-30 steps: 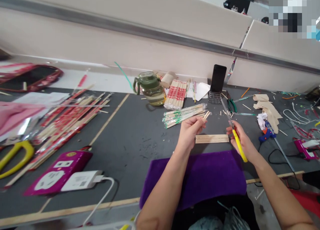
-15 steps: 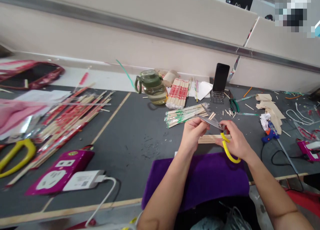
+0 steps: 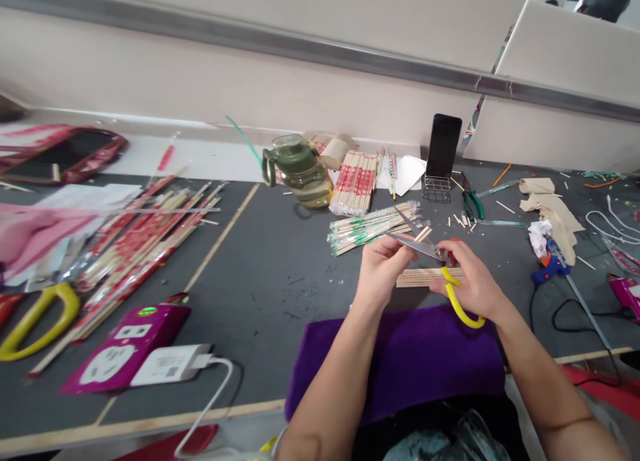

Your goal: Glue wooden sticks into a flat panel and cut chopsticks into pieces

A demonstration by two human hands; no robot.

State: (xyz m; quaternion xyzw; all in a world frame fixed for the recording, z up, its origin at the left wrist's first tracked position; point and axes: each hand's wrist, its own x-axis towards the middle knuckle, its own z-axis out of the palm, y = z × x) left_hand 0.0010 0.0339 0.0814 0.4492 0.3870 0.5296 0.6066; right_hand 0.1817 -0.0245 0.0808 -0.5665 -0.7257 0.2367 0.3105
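Note:
My left hand (image 3: 380,264) is closed around thin wooden sticks (image 3: 423,234), whose pale ends poke out beyond the fingers. In my right hand (image 3: 467,274) is a pair of yellow-handled scissors (image 3: 456,304). Their blades are spread, the lower one lying by my left fingertips at the sticks. Below both hands, a flat row of wooden sticks (image 3: 415,278) rests on the dark table, partly hidden by my right hand. Just behind are chopsticks in green-printed clear wrappers (image 3: 367,227). A purple cloth (image 3: 400,361) lies under my forearms.
A green-lidded jug (image 3: 300,171), a red-wrapped chopstick bundle (image 3: 354,181) and a phone on a stand (image 3: 443,147) stand at the back. Pliers (image 3: 471,199) and a blue glue gun (image 3: 550,264) lie right. Leftward are a purple power strip (image 3: 135,334), more chopsticks (image 3: 145,247) and another yellow-handled tool (image 3: 43,321).
The view has shifted slightly. Both hands keep nearly the same pose, with the scissors still spread near the sticks.

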